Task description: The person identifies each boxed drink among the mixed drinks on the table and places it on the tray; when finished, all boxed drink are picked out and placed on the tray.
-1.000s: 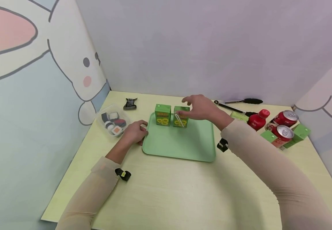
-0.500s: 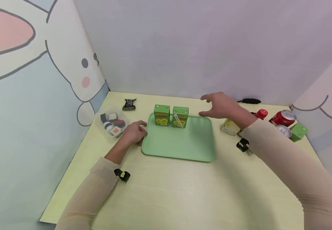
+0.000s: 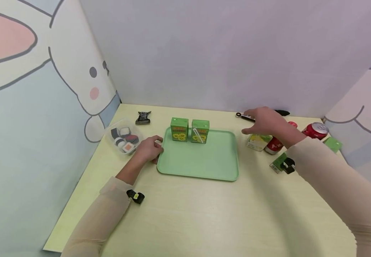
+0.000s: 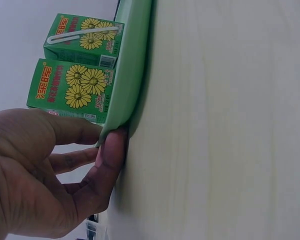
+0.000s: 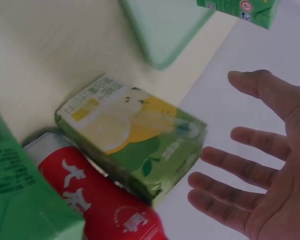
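My left hand [image 3: 148, 149] pinches the left rim of a green tray [image 3: 201, 162]; thumb and fingers meet round the edge in the left wrist view. On the tray's far left part stand two green drink cartons with yellow flowers, a left one [image 3: 179, 130] and a right one [image 3: 204, 135] with a white straw on its front. My right hand [image 3: 267, 123] hovers empty, fingers spread, beside a yellow-green drink carton [image 5: 140, 130] picturing fruit. Against that carton lies a red bottle [image 5: 90, 195]. Another green carton [image 5: 25, 200] is near the bottle. My right arm hides part of this group.
At left is a clear plastic container [image 3: 110, 142] with sushi-shaped pieces. A black wrapped packet [image 3: 143, 117] lies behind it. Tongs [image 3: 247, 117] lie along the back wall, partly hidden. Right of my hand stand a red can [image 3: 315, 131] and a green carton [image 3: 333, 144].
My right hand has moved right, away from the right flower carton on the tray, to beside the yellow-green carton. My left hand has stayed on the tray's rim.
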The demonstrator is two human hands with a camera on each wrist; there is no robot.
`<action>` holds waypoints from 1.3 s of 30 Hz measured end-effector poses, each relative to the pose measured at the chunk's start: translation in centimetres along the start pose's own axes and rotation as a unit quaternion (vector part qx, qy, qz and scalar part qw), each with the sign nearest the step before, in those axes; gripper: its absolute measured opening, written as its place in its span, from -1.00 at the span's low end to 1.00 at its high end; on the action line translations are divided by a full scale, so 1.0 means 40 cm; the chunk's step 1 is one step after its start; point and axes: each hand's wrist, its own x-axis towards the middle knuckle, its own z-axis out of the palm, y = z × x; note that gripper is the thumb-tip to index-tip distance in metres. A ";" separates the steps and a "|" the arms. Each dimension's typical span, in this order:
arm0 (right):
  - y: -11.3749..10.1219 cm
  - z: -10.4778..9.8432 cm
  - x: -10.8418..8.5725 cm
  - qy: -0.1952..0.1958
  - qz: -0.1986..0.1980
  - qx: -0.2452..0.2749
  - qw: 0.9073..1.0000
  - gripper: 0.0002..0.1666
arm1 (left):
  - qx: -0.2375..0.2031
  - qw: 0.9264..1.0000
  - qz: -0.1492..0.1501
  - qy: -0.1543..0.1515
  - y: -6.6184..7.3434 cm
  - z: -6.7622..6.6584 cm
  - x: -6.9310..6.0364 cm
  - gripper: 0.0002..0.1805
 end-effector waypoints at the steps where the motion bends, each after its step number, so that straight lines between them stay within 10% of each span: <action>1: 0.006 0.002 -0.001 -0.004 0.006 -0.006 1.000 -0.06 | 0.002 1.000 0.001 0.001 -0.001 0.000 -0.001 -0.48; 39: 0.053 0.050 0.008 -0.073 0.046 -0.074 0.994 -0.28 | -0.008 1.000 0.001 0.001 -0.003 0.002 -0.005 -0.49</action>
